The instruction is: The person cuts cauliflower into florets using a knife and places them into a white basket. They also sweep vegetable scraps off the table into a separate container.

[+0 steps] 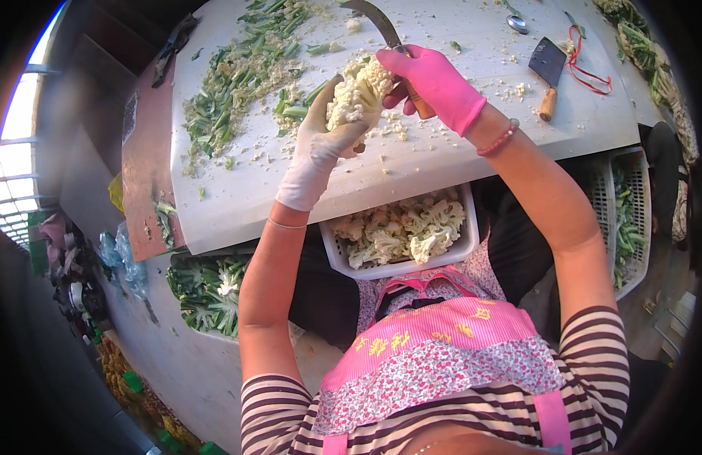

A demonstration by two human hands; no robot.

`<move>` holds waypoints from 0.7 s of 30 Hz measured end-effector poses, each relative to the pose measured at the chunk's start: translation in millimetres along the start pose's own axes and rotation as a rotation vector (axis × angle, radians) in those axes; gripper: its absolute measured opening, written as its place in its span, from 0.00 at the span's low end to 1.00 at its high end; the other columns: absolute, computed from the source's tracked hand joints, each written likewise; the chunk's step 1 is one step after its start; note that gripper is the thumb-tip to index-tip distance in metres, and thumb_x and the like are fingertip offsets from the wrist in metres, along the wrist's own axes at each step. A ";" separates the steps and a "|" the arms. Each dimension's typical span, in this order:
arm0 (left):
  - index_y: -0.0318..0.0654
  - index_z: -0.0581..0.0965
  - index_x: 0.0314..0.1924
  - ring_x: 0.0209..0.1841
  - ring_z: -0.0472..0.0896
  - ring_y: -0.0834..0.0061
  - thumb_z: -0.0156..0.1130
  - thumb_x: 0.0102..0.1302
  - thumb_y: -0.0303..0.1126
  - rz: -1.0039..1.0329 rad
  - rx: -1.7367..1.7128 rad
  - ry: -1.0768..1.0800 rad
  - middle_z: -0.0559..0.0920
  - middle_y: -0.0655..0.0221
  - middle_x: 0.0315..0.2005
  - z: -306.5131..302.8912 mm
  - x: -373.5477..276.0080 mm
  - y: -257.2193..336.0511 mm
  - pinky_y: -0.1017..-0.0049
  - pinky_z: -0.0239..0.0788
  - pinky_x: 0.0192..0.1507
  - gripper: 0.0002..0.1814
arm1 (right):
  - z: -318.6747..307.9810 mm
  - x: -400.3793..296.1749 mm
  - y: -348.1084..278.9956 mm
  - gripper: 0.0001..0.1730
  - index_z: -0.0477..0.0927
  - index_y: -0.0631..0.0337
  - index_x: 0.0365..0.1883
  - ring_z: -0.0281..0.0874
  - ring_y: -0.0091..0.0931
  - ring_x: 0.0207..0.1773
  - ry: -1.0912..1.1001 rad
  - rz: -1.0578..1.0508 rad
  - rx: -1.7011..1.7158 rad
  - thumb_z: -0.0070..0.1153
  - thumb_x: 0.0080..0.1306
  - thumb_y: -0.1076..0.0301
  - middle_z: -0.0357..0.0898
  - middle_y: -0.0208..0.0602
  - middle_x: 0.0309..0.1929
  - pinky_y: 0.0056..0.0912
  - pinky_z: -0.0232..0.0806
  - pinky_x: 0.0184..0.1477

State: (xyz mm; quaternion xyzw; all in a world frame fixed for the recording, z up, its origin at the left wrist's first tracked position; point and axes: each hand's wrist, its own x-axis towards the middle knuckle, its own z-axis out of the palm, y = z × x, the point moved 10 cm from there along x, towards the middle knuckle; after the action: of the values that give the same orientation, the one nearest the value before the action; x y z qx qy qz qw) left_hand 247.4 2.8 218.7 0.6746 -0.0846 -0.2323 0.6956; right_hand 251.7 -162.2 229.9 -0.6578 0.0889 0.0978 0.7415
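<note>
My left hand [325, 139], in a whitish glove, grips a piece of cauliflower [359, 94] above the white table [243, 210]. In a pink glove, my right hand [436, 85] is closed on the wooden handle of a curved knife [379, 21], its fingers beside the cauliflower. The blade points up and to the left, away from the florets. Below the table edge, a white plastic basket [405, 270] of cauliflower pieces rests at my lap. Green leaf trimmings [220, 96] and crumbs lie scattered across the tabletop.
A cleaver [548, 62] with a wooden handle lies on the right of the table, beside a red cord [578, 68] and a round metal object [517, 24]. Cauliflower leaves [209, 296] fill a container at lower left. Another basket [641, 227] with greens stands at right.
</note>
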 end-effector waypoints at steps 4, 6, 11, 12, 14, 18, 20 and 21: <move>0.35 0.56 0.76 0.39 0.82 0.74 0.68 0.59 0.35 -0.016 -0.272 -0.012 0.80 0.60 0.51 -7.1 -2.4 -2.8 0.74 0.75 0.38 0.48 | -0.6 6.7 19.2 0.24 0.76 0.62 0.50 0.86 0.25 0.34 -0.145 0.042 0.227 0.56 0.71 0.48 0.83 0.36 0.42 0.23 0.70 0.26; 0.35 0.56 0.76 0.39 0.82 0.74 0.68 0.59 0.34 0.015 -0.258 0.012 0.80 0.60 0.52 -12.5 0.2 1.6 0.74 0.75 0.38 0.48 | 3.9 5.5 24.2 0.23 0.75 0.61 0.58 0.86 0.26 0.43 -0.228 -0.001 0.419 0.51 0.75 0.53 0.83 0.35 0.49 0.22 0.71 0.30; 0.35 0.56 0.76 0.47 0.81 0.73 0.69 0.59 0.32 0.063 0.034 0.164 0.78 0.57 0.55 -42.4 11.0 -1.6 0.75 0.77 0.38 0.47 | 5.7 -2.3 37.3 0.21 0.74 0.58 0.62 0.83 0.23 0.40 -0.281 0.034 0.515 0.49 0.76 0.57 0.83 0.34 0.48 0.20 0.68 0.29; 0.36 0.56 0.76 0.47 0.81 0.73 0.68 0.59 0.32 0.042 -0.022 0.182 0.78 0.57 0.55 -49.1 15.1 -7.9 0.74 0.77 0.38 0.47 | 1.9 -5.5 34.6 0.21 0.74 0.57 0.62 0.82 0.22 0.38 -0.263 0.051 0.512 0.48 0.76 0.58 0.84 0.35 0.46 0.19 0.68 0.29; 0.38 0.58 0.74 0.56 0.80 0.64 0.67 0.61 0.34 0.007 -0.183 0.080 0.76 0.58 0.60 -54.5 14.9 -13.1 0.62 0.80 0.45 0.43 | -0.3 -16.0 29.4 0.20 0.76 0.56 0.60 0.77 0.19 0.27 -0.230 0.111 0.338 0.49 0.74 0.57 0.84 0.39 0.39 0.19 0.66 0.24; 0.36 0.52 0.76 0.58 0.79 0.60 0.64 0.58 0.27 -0.006 -0.437 -0.051 0.72 0.57 0.63 -57.2 7.2 -14.6 0.57 0.77 0.53 0.48 | 31.3 -66.1 39.0 0.19 0.79 0.56 0.55 0.76 0.19 0.23 -0.549 0.366 -0.208 0.54 0.71 0.57 0.84 0.34 0.36 0.18 0.65 0.21; 0.36 0.51 0.77 0.58 0.78 0.60 0.65 0.58 0.27 0.066 -0.426 -0.066 0.72 0.56 0.63 -57.7 9.3 -10.2 0.58 0.77 0.54 0.49 | 43.9 -77.9 40.5 0.17 0.80 0.59 0.50 0.80 0.19 0.26 -0.538 0.336 -0.332 0.58 0.69 0.59 0.84 0.30 0.32 0.19 0.68 0.24; 0.36 0.51 0.77 0.59 0.78 0.60 0.65 0.57 0.26 0.096 -0.421 -0.084 0.73 0.56 0.63 -49.1 9.6 -5.1 0.59 0.76 0.55 0.49 | 37.0 -68.0 39.6 0.17 0.80 0.59 0.50 0.81 0.20 0.27 -0.438 0.248 -0.364 0.58 0.69 0.59 0.83 0.32 0.31 0.20 0.69 0.26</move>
State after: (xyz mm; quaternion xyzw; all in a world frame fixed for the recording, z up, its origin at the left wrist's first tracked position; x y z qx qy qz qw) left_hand 275.9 42.8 208.1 0.4994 -0.0951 -0.2392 0.8273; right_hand 175.8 -122.9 214.1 -0.7270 -0.0124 0.3415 0.5956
